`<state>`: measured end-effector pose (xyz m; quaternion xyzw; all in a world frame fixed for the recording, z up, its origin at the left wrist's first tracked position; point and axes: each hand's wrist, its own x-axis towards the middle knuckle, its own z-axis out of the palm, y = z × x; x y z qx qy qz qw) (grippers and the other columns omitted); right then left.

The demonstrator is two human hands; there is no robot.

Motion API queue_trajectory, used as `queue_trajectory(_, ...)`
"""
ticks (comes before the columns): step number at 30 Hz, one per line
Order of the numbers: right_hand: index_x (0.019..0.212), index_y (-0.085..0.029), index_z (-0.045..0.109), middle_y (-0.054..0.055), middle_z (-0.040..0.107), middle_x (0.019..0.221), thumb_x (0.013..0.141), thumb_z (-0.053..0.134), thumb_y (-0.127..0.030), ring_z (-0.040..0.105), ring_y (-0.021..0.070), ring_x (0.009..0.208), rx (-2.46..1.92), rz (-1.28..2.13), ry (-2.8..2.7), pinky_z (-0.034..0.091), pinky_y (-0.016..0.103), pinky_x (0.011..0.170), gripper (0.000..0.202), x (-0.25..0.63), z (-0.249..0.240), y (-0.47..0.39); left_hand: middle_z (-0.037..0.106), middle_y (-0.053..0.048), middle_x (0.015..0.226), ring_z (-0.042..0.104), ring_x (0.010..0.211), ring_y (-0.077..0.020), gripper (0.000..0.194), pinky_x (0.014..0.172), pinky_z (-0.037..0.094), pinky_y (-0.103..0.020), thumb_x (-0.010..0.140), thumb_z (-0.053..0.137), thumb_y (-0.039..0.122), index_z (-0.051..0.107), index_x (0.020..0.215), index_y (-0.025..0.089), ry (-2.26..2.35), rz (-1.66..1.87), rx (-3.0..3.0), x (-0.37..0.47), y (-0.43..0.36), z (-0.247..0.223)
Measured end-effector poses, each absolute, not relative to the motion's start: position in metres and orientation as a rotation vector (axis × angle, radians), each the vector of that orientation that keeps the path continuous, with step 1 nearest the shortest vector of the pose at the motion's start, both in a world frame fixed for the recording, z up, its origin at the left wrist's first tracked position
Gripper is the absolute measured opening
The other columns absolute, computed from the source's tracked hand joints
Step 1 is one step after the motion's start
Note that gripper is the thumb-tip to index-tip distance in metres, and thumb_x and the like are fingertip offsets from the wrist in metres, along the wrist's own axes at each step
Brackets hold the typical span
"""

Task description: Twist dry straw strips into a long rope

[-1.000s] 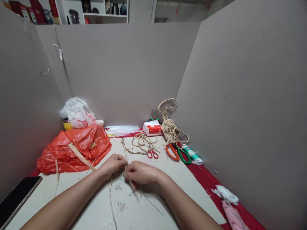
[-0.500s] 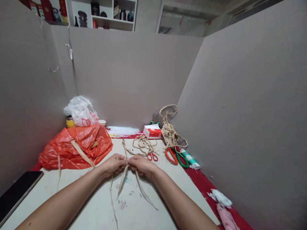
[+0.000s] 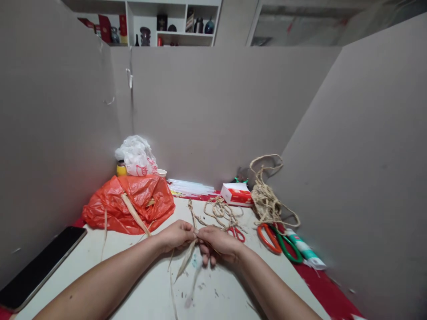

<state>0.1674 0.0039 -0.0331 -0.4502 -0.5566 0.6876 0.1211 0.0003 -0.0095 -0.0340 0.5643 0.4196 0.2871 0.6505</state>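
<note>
My left hand (image 3: pixel 180 234) pinches a thin twisted cord of dry plant fibre (image 3: pixel 192 213) at the middle of the white board. Touching it at the fingertips, my right hand (image 3: pixel 216 243) is closed on the same fibre, its lower fingers curled below. A pale leaf strip (image 3: pixel 186 262) hangs down between the hands, and another strip beneath the right hand is blurred. Beyond the hands lies a loose coil of thin cord (image 3: pixel 220 211), with small red-handled scissors (image 3: pixel 237 233) beside it.
An orange plastic bag (image 3: pixel 133 204) holds fibre strips at left, near a phone (image 3: pixel 43 262). Right are a rope bundle (image 3: pixel 267 202), orange-handled (image 3: pixel 268 238) and green-handled scissors (image 3: pixel 288 244), and a green-white roll (image 3: pixel 307 251). A red-white box (image 3: pixel 236 194) stands behind. Grey partitions surround the board.
The view has shifted, so everything sits further right. The lower fingers of my right hand have spread downward, and the strip under it has swung left. Both hands keep their pinch on the fibre.
</note>
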Motion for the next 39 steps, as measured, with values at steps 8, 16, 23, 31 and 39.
queue_trajectory(8, 0.065, -0.020, 0.032, -0.011, 0.030, 0.042, 0.085, 0.045, -0.040, 0.028, 0.0032, 0.027, -1.159, 2.118, -1.483, 0.019, 0.014, 0.027, 0.032, 0.174, -0.038, 0.001, 0.035, 0.010, 0.042, 0.023, 0.034, -0.0038, 0.020, 0.038, 0.013, -0.022, 0.067, 0.061, 0.034, 0.049, 0.066, 0.018, 0.987, 0.617, 1.296, 0.001, -0.012, -0.033)
queue_trajectory(16, 0.070, -0.019, 0.036, -0.009, 0.038, 0.046, 0.086, 0.045, -0.036, 0.029, 0.0029, 0.029, -1.197, 2.061, -1.495, 0.015, 0.013, 0.028, 0.025, 0.175, -0.029, 0.000, 0.034, 0.010, 0.043, 0.022, 0.035, -0.0038, 0.023, 0.037, 0.013, -0.021, 0.069, 0.061, 0.037, 0.048, 0.069, 0.018, 1.009, 0.577, 1.321, 0.002, -0.010, -0.029)
queue_trajectory(23, 0.064, -0.020, 0.033, -0.011, 0.030, 0.040, 0.083, 0.045, -0.032, 0.019, 0.0023, 0.028, -1.161, 2.047, -1.522, 0.012, 0.014, 0.029, 0.026, 0.175, -0.025, 0.000, 0.037, 0.009, 0.049, 0.021, 0.036, -0.0032, 0.023, 0.037, 0.012, -0.021, 0.071, 0.059, 0.038, 0.049, 0.070, 0.017, 1.004, 0.502, 1.346, 0.001, -0.009, -0.025)
queue_trajectory(31, 0.059, -0.020, 0.029, -0.010, 0.027, 0.040, 0.075, 0.042, -0.022, 0.016, 0.0032, 0.029, -1.142, 2.089, -1.505, 0.010, 0.015, 0.029, 0.021, 0.177, -0.024, 0.004, 0.050, 0.003, 0.056, 0.039, 0.043, -0.0072, 0.024, 0.043, 0.027, -0.020, 0.075, 0.051, 0.038, 0.058, 0.071, 0.015, 1.227, 0.259, 1.755, -0.017, -0.009, 0.023)
queue_trajectory(39, 0.058, -0.020, 0.029, -0.009, 0.027, 0.042, 0.075, 0.044, -0.023, 0.016, 0.0036, 0.031, -1.184, 2.086, -1.529, 0.008, 0.017, 0.029, 0.023, 0.179, -0.024, 0.005, 0.042, 0.002, 0.046, 0.034, 0.045, -0.0101, 0.026, 0.050, 0.020, -0.025, 0.072, 0.052, 0.029, 0.049, 0.050, 0.018, 1.969, 0.328, 2.123, -0.082, -0.002, 0.078)
